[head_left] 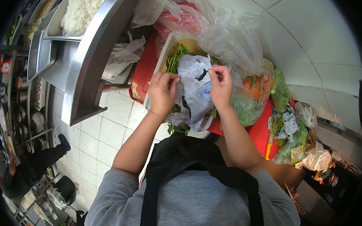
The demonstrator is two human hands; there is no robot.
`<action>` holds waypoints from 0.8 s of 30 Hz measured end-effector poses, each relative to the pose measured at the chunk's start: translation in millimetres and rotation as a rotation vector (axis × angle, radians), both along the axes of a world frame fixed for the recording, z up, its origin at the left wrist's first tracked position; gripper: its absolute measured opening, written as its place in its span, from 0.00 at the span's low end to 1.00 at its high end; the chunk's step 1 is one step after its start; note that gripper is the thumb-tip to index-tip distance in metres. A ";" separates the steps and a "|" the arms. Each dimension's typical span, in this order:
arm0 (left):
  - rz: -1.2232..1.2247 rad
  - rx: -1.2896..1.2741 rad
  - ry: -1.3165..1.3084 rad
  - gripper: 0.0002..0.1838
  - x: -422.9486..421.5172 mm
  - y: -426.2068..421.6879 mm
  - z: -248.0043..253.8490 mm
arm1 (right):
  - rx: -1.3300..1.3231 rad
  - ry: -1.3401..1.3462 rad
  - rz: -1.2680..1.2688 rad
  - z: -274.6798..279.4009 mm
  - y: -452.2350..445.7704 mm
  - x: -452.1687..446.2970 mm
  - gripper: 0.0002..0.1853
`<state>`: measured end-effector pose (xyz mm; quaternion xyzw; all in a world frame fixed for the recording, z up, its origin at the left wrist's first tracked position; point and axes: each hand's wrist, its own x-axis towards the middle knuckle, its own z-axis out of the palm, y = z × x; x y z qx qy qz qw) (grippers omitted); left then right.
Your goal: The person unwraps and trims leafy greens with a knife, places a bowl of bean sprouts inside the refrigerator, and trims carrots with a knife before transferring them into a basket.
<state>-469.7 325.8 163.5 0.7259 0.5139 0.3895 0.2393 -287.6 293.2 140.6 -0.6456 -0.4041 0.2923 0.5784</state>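
Observation:
A thin, wrinkled grey sheet [193, 79] with dark torn holes lies spread over a white plastic basket [165, 55]; whether it is paper or cloth I cannot tell. My left hand [162, 91] pinches its left edge. On the opposite side, my right hand [221, 86] grips the upper right edge between thumb and fingers. Green leafy stalks [176, 58] show beyond the sheet in the basket, and more leaves [177, 128] stick out at the near end.
Clear plastic bags [234, 38] and a bagged orange vegetable [252, 86] crowd the right side. A knife with a yellow handle [268, 150] lies on the red surface [253, 131]. A steel counter [88, 48] bears a rice tray [53, 27] at left. Another person's leg [48, 154] shows.

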 end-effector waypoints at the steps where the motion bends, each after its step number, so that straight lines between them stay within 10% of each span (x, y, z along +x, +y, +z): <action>1: 0.005 -0.007 -0.016 0.05 0.5 -0.2 3.1 | 0.013 -0.026 0.010 5.8 3.5 0.0 0.06; 9: -0.017 -0.060 -0.201 0.05 15.2 4.8 22.8 | 0.258 0.031 0.159 33.2 8.3 5.9 0.19; 15: -0.332 -0.398 -0.390 0.04 20.1 20.4 17.8 | -0.137 -0.340 0.429 8.0 7.9 11.9 0.25; 24: -0.388 -0.576 -0.352 0.40 -37.4 12.3 -66.3 | 0.035 0.210 0.327 57.2 39.9 25.4 0.22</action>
